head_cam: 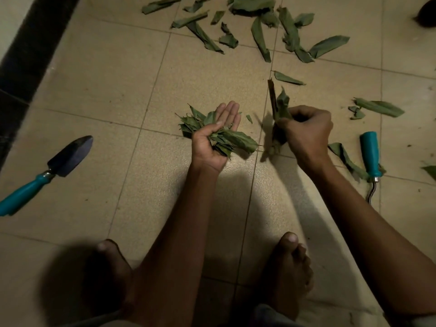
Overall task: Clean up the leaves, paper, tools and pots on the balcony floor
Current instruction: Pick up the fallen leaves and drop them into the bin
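My left hand (215,135) lies palm up with straight fingers, and its thumb presses a bunch of green leaves (232,141) into the palm. Just to its right, my right hand (306,131) grips a few long leaves (279,105) that stick up out of the fist. Several more torn leaves (257,27) are scattered over the beige floor tiles at the top. A teal-handled trowel (47,171) lies on the floor at the left. Another teal-handled tool (371,154) lies at the right, its metal end partly cut off by my right forearm.
A dark skirting strip (30,50) runs along the wall at the upper left. A dark object (427,15) sits at the top right corner. Loose leaves (379,107) lie to the right of my right hand. My bare feet (292,260) stand at the bottom.
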